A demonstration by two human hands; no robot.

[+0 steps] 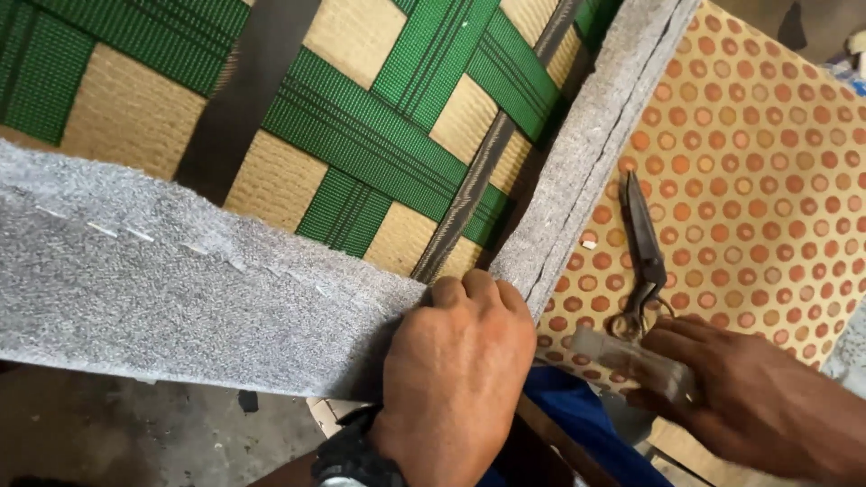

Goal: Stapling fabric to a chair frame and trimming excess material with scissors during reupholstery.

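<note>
At the corner of the frame, where two strips of grey felt [180,271] meet, the left hand [460,361] is curled into a loose fist, knuckles pressed onto the felt edge, fingers folded together over the corner. A dark watch [356,460] sits on that wrist. The felt runs in one wide band across the lower left, with a row of small staples [117,232] along it, and in a second narrower band [595,135] up toward the top right. Behind the felt, green webbing [361,135] crosses in a woven pattern over tan backing [135,117], with dark straps [253,90] laid over it.

To the right, the right hand [749,397] lies flat with its fingers together, closed around a small pale block [631,361]; what that block is cannot be told. Just beyond its fingertips lie scissors [642,252], blades shut and pointing away, on tan cloth with orange dots [767,162]. Blue cloth [577,415] shows between the two hands, and bare grey floor [135,433] lies below the felt.
</note>
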